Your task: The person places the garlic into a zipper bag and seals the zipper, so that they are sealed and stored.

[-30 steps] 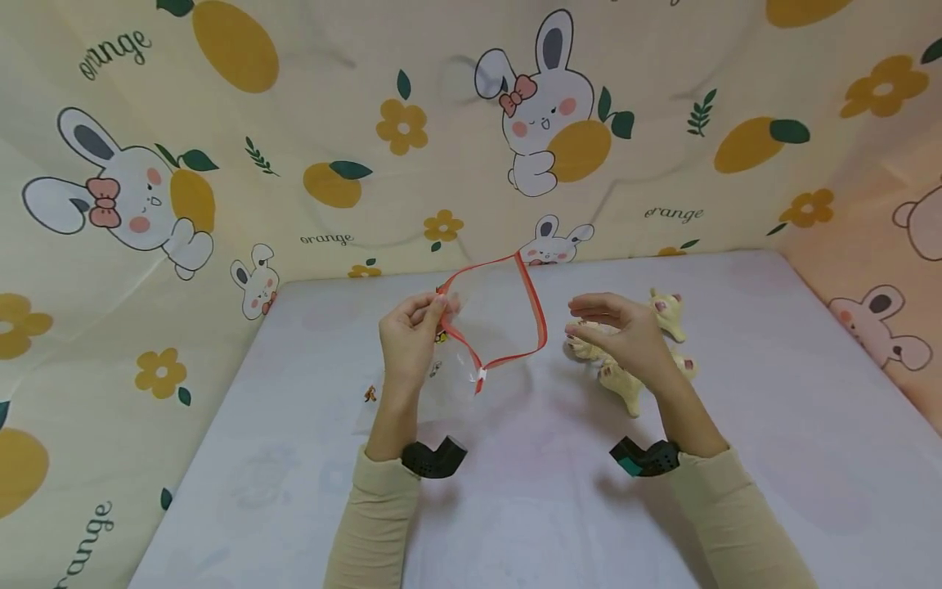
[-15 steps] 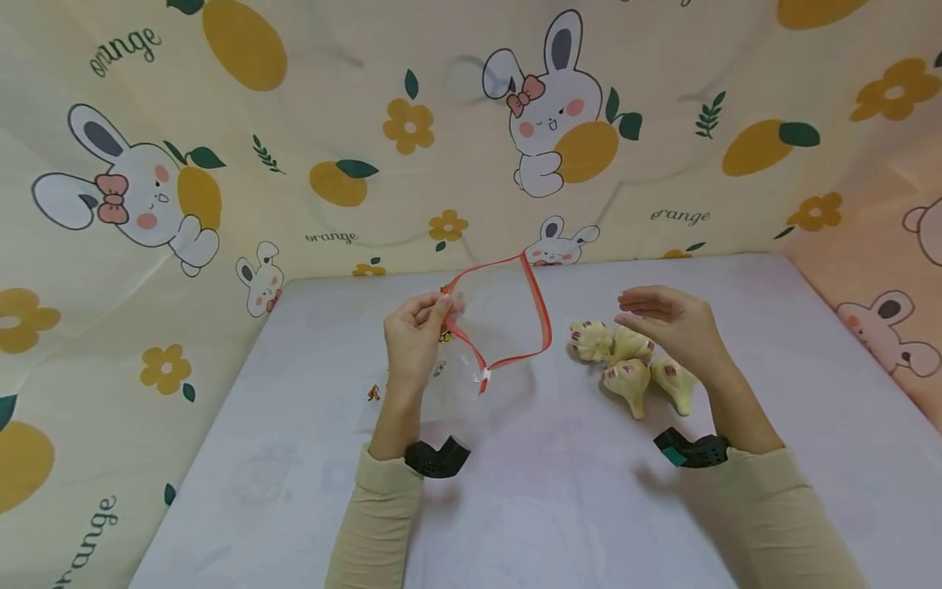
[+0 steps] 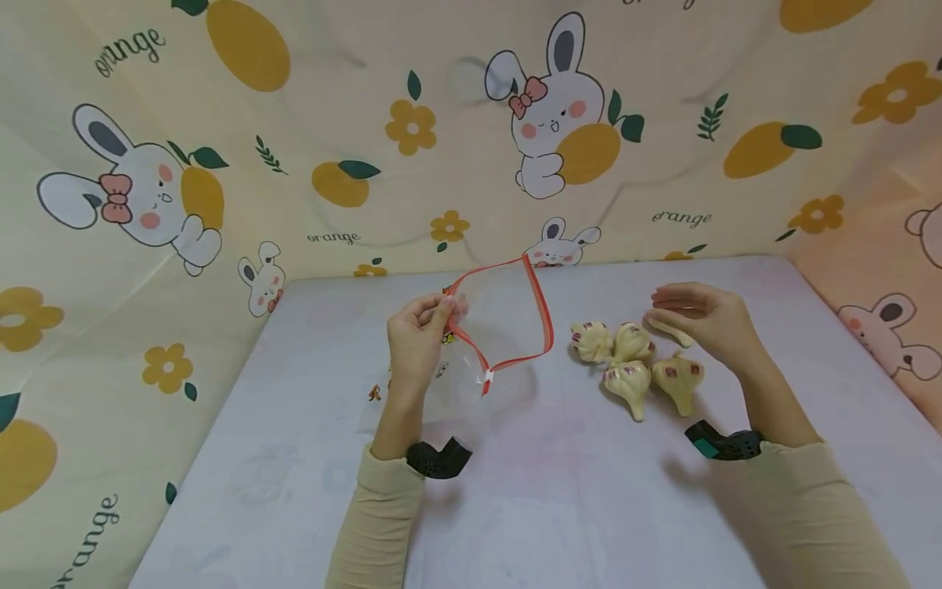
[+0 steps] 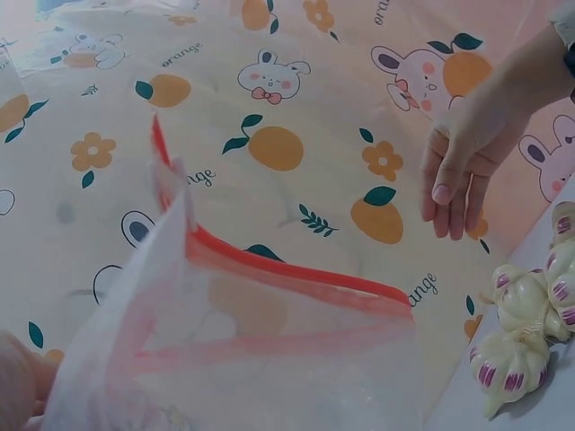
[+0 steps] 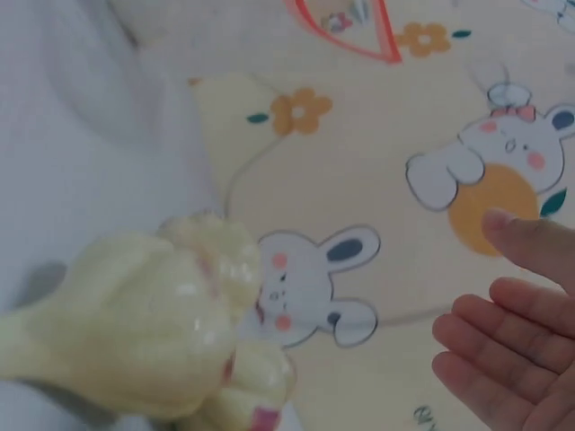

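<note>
A clear plastic zip bag (image 3: 543, 304) with red edging hangs with its mouth spread wide. My left hand (image 3: 416, 337) pinches its rim at the left side, thumb against fingers. In the left wrist view the bag's red zip strip (image 4: 296, 269) crosses the middle. Several garlic bulbs (image 3: 627, 384) with purple marks lie grouped right of the bag. Above the rightmost ones is my right hand (image 3: 706, 321), holding nothing, its fingers extended and thumb apart. It partly covers one bulb (image 3: 671, 332) behind it. The right wrist view shows a garlic bulb (image 5: 148, 323) close up, apart from the fingers.
A white-covered table (image 3: 545, 507) lies under everything. Behind it rises a cream cloth (image 3: 412, 49) printed with rabbits and oranges, which also runs along the left side. Black cameras (image 3: 439, 458) are strapped to both wrists.
My right hand has moved right, from beside the bag's mouth across the garlic, uncovering several bulbs. The left hand and the bag stay almost where they were.
</note>
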A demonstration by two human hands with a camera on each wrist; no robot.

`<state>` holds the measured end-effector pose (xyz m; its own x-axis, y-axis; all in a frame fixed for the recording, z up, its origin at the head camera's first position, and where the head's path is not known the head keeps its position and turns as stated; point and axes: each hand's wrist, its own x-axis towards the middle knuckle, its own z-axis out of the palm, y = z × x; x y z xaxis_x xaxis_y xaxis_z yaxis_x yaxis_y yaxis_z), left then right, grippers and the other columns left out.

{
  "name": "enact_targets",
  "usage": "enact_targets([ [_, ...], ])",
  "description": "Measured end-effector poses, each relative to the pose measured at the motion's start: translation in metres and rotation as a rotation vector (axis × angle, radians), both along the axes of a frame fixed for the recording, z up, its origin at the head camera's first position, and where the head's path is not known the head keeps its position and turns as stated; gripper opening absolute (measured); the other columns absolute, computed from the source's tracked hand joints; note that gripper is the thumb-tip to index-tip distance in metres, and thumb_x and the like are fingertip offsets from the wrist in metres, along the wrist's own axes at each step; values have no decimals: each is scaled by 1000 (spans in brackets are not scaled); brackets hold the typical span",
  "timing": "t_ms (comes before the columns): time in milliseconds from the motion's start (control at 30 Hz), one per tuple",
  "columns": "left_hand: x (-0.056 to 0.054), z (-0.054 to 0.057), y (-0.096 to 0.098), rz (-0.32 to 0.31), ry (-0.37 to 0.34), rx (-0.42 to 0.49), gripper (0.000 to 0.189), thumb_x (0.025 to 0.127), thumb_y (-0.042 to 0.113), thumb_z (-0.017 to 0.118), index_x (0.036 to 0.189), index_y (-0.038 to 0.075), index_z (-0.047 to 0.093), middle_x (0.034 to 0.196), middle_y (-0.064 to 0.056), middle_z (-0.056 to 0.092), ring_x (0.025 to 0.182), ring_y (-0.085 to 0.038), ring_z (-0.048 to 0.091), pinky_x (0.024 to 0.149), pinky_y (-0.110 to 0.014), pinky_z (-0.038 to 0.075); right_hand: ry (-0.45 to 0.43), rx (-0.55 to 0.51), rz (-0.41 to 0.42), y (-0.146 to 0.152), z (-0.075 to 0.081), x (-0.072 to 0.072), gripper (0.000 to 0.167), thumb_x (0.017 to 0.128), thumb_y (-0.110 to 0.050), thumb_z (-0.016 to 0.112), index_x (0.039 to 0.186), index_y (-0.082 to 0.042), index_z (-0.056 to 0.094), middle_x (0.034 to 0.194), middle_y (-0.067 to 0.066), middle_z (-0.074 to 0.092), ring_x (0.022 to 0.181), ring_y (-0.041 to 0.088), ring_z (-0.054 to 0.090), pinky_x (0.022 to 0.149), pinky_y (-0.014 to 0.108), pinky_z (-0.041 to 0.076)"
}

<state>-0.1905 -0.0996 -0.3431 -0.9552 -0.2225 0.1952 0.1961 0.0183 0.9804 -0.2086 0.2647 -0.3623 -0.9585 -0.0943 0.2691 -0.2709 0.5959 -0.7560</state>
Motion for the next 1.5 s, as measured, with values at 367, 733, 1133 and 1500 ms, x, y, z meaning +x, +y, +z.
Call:
enact_targets([
  [367, 3, -5, 0, -1, 6, -3, 22, 93, 13, 63, 101, -7, 67, 97, -23, 74, 76, 0, 71, 72, -13, 58, -59, -35, -50, 22, -17, -7, 43, 89, -24, 70, 120, 4, 61, 87, -44, 56, 80, -22, 55, 69, -2, 44],
  [733, 4, -2, 4, -10, 9, -2, 21, 92, 13, 65, 100, -6, 68, 96, -21, 75, 82, -11, 74, 74, -15, 59, -99, 21, -132, 35, -19, -5, 49, 88, -33, 70, 120, 3, 61, 82, -48, 52, 78, -25, 50, 67, -1, 38],
  [1133, 7, -2, 8, -13, 22, -9, 21, 92, 12, 65, 100, -7, 68, 95, -21, 75, 89, -21, 75, 76, -18, 60, -129, 61, -141, 43, -27, -6, 48, 89, -34, 69, 118, 5, 61, 79, -47, 49, 77, -23, 47, 65, 4, 38],
  [1500, 0, 1, -1, 24, 23, -29, 21, 92, 12, 65, 99, -8, 69, 86, -17, 75, 76, -6, 71, 73, -15, 59, -149, 77, -154, 38, -25, -21, 52, 89, -39, 68, 117, 3, 62, 73, -43, 50, 75, -22, 48, 66, 5, 38],
])
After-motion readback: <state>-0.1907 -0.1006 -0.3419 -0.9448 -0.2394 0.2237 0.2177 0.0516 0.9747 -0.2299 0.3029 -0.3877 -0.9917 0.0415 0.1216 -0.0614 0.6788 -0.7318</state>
